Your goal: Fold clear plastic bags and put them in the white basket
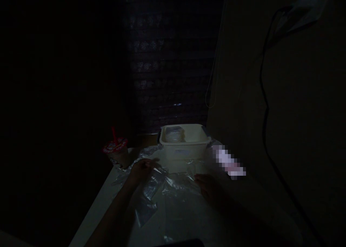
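Note:
The scene is very dark. My left hand (142, 169) rests on crumpled clear plastic sheeting (162, 185) spread over a pale table (108, 200), its fingers curled on the plastic. My right hand (208, 189) lies on the plastic's right side, too dim to make out its fingers. Just beyond both hands stands a cream plastic tub (186, 148) with a clear lidded container (174, 133) inside it.
A lidded drink cup with a red straw (116, 151) stands at the table's left edge. A wall with a hanging dark cable (266, 106) rises on the right. A patterned blind (167, 70) hangs behind the tub. A blurred-out patch (229, 162) lies right of the tub.

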Motion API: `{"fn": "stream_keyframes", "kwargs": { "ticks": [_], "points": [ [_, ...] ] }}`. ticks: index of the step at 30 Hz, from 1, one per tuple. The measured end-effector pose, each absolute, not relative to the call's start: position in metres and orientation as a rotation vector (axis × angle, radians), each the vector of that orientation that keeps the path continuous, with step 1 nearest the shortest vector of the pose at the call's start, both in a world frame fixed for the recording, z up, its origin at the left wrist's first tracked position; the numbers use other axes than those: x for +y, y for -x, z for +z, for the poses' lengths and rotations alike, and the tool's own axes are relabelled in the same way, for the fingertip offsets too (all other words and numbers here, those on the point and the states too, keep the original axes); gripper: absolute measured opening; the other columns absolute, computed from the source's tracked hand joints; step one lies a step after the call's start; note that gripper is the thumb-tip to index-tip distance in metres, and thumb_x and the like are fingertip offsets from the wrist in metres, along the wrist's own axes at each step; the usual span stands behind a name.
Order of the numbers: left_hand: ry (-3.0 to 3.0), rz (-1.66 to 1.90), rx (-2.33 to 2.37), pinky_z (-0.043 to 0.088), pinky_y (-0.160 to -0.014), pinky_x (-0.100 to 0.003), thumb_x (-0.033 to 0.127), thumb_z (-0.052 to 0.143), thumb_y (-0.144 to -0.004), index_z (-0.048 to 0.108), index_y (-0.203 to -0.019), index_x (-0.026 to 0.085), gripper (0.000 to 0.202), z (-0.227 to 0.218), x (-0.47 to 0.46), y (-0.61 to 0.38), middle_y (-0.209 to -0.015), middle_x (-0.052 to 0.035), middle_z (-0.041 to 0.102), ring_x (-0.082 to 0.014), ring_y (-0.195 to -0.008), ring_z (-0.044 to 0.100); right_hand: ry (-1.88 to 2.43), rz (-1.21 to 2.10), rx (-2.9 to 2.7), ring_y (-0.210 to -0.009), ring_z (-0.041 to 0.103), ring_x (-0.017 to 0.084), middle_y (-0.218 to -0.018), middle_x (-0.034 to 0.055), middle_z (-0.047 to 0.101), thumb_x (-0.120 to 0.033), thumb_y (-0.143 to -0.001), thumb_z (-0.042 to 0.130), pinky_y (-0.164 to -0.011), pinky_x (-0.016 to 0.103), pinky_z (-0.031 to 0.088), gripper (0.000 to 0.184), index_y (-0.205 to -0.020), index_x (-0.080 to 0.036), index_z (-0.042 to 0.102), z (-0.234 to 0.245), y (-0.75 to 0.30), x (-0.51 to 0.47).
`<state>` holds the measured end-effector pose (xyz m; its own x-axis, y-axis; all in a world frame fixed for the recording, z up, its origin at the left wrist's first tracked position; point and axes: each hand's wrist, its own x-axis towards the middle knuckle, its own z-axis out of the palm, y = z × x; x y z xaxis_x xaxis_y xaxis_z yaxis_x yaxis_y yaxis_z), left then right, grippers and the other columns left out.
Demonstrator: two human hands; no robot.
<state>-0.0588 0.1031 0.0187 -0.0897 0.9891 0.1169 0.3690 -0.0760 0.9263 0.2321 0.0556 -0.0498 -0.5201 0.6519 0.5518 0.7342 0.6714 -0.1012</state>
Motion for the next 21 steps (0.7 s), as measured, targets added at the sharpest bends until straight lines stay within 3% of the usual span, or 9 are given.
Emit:
{"fn": "stream_keyframes", "kwargs": {
  "ticks": [5, 10, 13, 14, 17, 21],
  "points": [
    [-1.615, 1.183, 1.671, 0.041, -0.051, -0.023, 0.019, 0.053, -0.05, 0.056, -0.069, 0.015, 0.019, 0.023, 0.111, 0.071, -0.049, 0.0042, 0.052, -0.0124, -0.049, 0.051, 1.073, -0.163, -2.313, -0.096, 0.051, 0.019, -0.104, 0.0091, 0.057, -0.007, -0.069, 0.039, -0.08, 0.035, 0.044, 0.036, -0.101, -0.015, 0.055, -0.044, -0.23, 0.054],
    [-1.836, 1.132, 1.745, 0.041, -0.066, -0.028, 0.021, 0.043, -0.065, 0.056, -0.077, 0.017, 0.019, 0.025, 0.082, 0.049, -0.073, -0.0042, 0.06, -0.0172, -0.07, 0.054, 1.106, -0.186, -2.335, -0.096, 0.051, 0.019, -0.104, 0.0088, 0.057, -0.007, -0.07, 0.038, -0.08, 0.036, 0.044, 0.036, -0.101, -0.015, 0.056, -0.038, -0.228, 0.05],
    [-2.061, 0.933, 1.633, 0.043, -0.062, -0.027, 0.021, 0.043, -0.069, 0.058, -0.065, 0.017, 0.016, 0.01, 0.051, 0.018, -0.067, -0.0054, 0.06, -0.0169, -0.063, 0.055, 1.101, -0.191, -2.316, -0.096, 0.051, 0.019, -0.104, 0.0083, 0.057, -0.008, -0.071, 0.037, -0.08, 0.036, 0.044, 0.035, -0.1, -0.015, 0.056, -0.039, -0.229, 0.051],
    [-2.335, 0.707, 1.535, 0.043, -0.064, -0.028, 0.017, 0.038, -0.071, 0.059, -0.069, 0.016, 0.021, 0.003, 0.043, 0.008, -0.071, -0.0071, 0.06, -0.0172, -0.066, 0.056, 1.089, -0.197, -2.312, -0.096, 0.051, 0.019, -0.103, 0.0085, 0.057, -0.008, -0.071, 0.037, -0.079, 0.036, 0.044, 0.035, -0.1, -0.015, 0.056, -0.039, -0.229, 0.051],
    [-2.588, 0.477, 1.445, 0.044, -0.069, -0.03, 0.01, 0.035, -0.072, 0.059, -0.08, 0.014, 0.026, -0.01, 0.03, -0.011, -0.081, -0.0107, 0.061, -0.0196, -0.075, 0.056, 1.05, -0.197, -2.323, -0.096, 0.05, 0.018, -0.104, 0.0088, 0.057, -0.009, -0.072, 0.037, -0.08, 0.035, 0.044, 0.034, -0.1, -0.014, 0.055, -0.04, -0.23, 0.053],
    [-2.702, 0.404, 1.439, 0.04, -0.081, -0.032, 0.01, 0.032, -0.076, 0.054, -0.095, 0.012, 0.03, -0.01, 0.036, -0.016, -0.099, -0.0128, 0.057, -0.0198, -0.093, 0.051, 1.055, -0.183, -2.357, -0.093, 0.052, 0.018, -0.102, 0.009, 0.058, -0.009, -0.07, 0.038, -0.079, 0.035, 0.044, 0.033, -0.096, -0.014, 0.057, -0.039, -0.23, 0.054]
  ]
}}
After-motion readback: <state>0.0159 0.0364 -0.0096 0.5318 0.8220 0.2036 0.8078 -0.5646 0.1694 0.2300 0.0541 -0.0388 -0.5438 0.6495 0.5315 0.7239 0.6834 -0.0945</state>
